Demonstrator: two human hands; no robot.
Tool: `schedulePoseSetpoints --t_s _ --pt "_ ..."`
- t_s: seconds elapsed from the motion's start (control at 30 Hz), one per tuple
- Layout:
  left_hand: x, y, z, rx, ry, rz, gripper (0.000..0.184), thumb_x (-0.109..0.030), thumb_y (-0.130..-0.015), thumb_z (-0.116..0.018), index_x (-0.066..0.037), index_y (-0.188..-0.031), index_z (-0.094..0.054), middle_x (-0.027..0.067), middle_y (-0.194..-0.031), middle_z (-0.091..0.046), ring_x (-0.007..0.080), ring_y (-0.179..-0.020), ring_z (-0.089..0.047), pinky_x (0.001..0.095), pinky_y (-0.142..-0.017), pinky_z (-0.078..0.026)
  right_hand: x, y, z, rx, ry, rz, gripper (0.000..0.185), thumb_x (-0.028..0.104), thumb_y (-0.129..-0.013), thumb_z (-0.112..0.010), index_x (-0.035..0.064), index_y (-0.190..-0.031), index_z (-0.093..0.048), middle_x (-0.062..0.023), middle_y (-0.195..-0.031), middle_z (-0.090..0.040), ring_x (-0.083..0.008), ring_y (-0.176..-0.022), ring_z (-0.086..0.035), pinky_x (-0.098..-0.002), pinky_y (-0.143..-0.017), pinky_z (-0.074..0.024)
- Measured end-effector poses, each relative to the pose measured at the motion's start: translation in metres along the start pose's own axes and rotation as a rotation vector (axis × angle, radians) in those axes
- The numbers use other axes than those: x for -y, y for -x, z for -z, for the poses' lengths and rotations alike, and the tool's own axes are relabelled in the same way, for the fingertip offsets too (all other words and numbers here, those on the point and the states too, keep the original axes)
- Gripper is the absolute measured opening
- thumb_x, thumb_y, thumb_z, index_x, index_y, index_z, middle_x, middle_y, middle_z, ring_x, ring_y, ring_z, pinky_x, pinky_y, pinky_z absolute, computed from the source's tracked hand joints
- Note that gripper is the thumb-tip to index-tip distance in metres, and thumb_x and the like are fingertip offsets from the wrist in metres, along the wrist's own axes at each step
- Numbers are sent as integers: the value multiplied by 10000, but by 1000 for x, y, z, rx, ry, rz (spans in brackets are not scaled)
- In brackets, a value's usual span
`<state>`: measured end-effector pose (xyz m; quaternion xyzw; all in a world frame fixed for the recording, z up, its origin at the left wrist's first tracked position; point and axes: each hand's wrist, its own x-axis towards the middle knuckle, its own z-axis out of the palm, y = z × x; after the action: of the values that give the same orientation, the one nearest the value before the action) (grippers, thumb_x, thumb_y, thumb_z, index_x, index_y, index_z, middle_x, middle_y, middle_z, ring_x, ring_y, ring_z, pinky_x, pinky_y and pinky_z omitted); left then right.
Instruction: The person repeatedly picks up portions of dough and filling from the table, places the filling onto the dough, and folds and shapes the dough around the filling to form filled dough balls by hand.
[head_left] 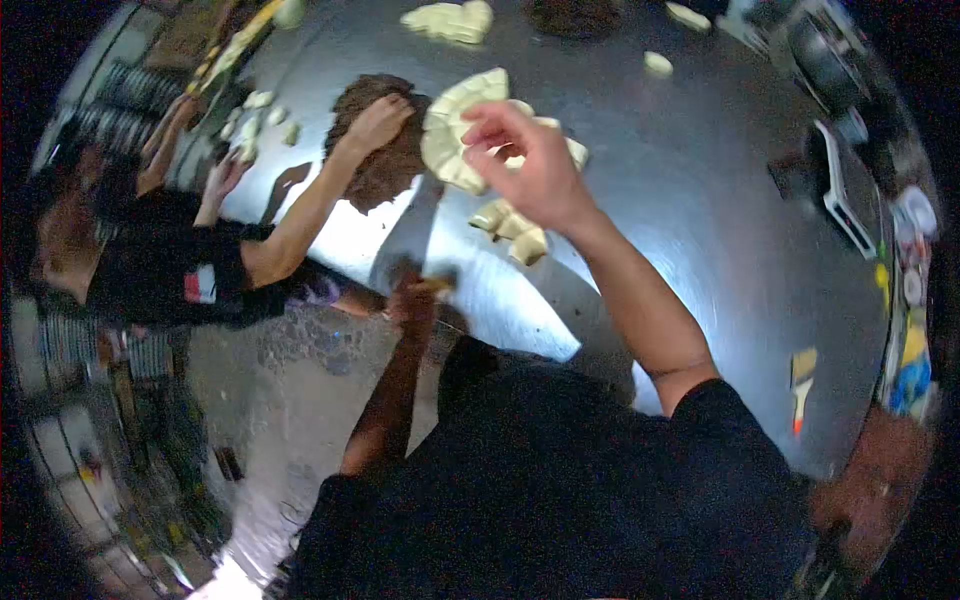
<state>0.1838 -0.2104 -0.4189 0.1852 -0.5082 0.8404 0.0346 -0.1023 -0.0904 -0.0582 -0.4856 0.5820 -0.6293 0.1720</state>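
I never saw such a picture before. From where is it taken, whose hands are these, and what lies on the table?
There is no machine: a camera on a person's head looks down, so their black shirt shows at the bottom. Their bare right hand is over pale, dough-like pieces on a grey metal table, thumb and fingers apart; I see nothing held in it. Their left hand is at the near edge, too dark to tell whether it holds anything. A co-worker's hand is on a dark brown mound. A pale-bristled brush lies far right.
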Motion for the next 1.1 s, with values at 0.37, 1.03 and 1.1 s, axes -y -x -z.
schedulePoseSetpoints --t_s 0.37,1.03,1.1 --pt "89 -62 -23 327 1667 467 239 -173 -871 -559 10 -1023 -539 204 -973 -557 409 -908 -531 511 -836 -421 -190 22 30 258 1076 -114 831 441 -738 -729 355 -1459 -324 -60 -1531 -270 -384 -1418 -166 -720 -1017 -208" --pt "139 -98 -32 683 2061 739 334 -111 -745 -570 -29 -1068 -555 152 -1020 -531 341 -952 -525 454 -828 -404 -159 -36 84 -105 -532 -612 523 350 -834 -480 -37 -1170 -582 -186 -1128 -640 -329 -997 -642 -418 -879 -523" --pt "139 -97 -33 654 2076 733 334 -115 -733 -578 -35 -1057 -559 143 -994 -527 333 -923 -519 447 -798 -402 -150 -47 74 -117 -1002 -681 530 362 -851 -458 -22 -1198 -573 -180 -1133 -640 -335 -1007 -639 -417 -890 -522"
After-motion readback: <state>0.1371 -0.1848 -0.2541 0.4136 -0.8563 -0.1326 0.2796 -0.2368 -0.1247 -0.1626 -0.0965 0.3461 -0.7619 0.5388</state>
